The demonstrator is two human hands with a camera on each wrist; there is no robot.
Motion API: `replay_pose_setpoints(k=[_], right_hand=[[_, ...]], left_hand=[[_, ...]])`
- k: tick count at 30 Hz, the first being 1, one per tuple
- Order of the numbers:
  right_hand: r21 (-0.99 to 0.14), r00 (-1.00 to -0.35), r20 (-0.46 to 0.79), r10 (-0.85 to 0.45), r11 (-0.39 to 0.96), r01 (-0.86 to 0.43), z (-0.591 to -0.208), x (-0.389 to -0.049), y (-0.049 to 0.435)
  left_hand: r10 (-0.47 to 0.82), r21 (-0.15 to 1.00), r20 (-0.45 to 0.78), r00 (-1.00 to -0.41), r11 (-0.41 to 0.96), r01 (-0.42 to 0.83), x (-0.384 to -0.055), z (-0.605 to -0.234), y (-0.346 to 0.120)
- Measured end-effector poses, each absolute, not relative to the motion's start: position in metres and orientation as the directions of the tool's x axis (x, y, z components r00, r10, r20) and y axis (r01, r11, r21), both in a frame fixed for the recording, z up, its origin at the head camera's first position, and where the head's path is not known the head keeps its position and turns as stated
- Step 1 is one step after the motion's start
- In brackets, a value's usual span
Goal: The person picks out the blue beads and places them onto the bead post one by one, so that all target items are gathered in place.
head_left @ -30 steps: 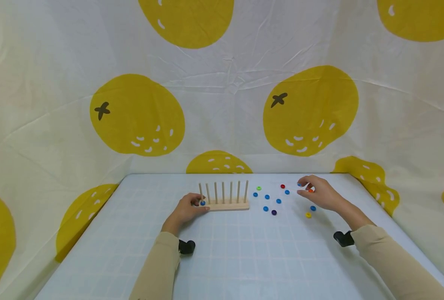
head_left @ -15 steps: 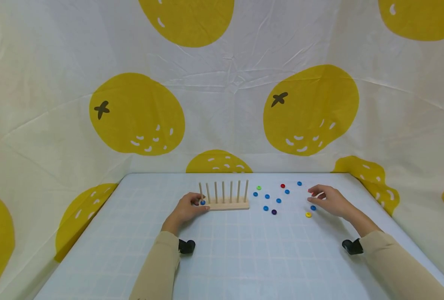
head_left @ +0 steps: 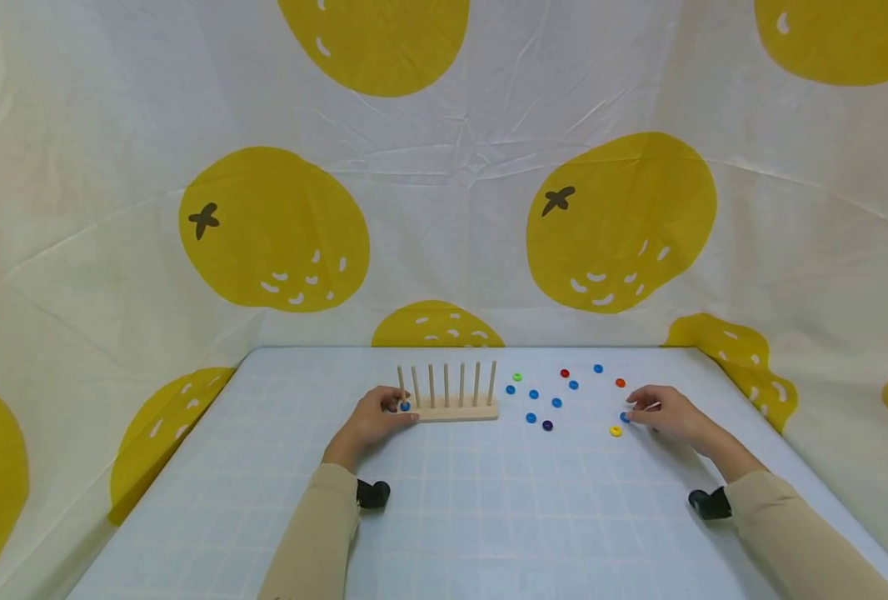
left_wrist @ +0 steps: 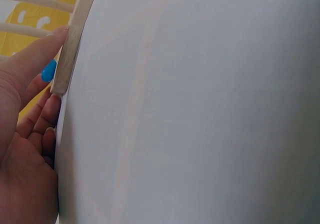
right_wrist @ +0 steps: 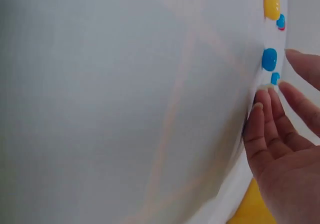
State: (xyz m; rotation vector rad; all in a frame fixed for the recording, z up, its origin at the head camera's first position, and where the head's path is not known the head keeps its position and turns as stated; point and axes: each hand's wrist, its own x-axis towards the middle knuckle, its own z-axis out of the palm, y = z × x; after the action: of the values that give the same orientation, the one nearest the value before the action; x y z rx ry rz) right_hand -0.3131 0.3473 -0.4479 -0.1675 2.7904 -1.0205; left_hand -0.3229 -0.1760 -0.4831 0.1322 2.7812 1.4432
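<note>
A wooden peg stand with a row of upright pegs stands left of centre on the table. My left hand grips its left end, thumb along the front of the base. One blue bead is on the leftmost peg; the left wrist view shows this bead between thumb and fingers. My right hand hovers by a loose blue bead, partly covering it. In the right wrist view the thumb and fingers are spread apart, and the nearest blue bead lies just beyond the fingertips, not held.
Loose ring beads lie between the stand and my right hand: yellow, orange, red, green, dark purple and several blue ones. A fruit-print curtain rises behind the table.
My right hand has moved right and toward me, from the far blue bead past the orange one to the blue bead near the yellow. My left hand has stayed on the stand.
</note>
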Motion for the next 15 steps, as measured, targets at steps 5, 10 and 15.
replay_pose_setpoints(k=[5,10,15], right_hand=[[-0.654,-0.979,-0.134,-0.155,0.756,-0.030,-0.4488,-0.3113,0.3471],[-0.650,-0.977,-0.145,-0.153,0.760,-0.022,-0.4515,-0.3119,0.3462],[-0.640,-0.980,-0.135,-0.148,0.768,-0.027,-0.4538,-0.3129,0.3453]], left_hand=[[0.075,0.817,0.033,-0.997,0.572,0.070,-0.3209,-0.4820,-0.1752],[0.077,0.822,0.031,-0.997,0.566,0.070,-0.3206,-0.4812,-0.1743],[0.078,0.820,0.033,-0.996,0.568,0.072,-0.3222,-0.4823,-0.1747]])
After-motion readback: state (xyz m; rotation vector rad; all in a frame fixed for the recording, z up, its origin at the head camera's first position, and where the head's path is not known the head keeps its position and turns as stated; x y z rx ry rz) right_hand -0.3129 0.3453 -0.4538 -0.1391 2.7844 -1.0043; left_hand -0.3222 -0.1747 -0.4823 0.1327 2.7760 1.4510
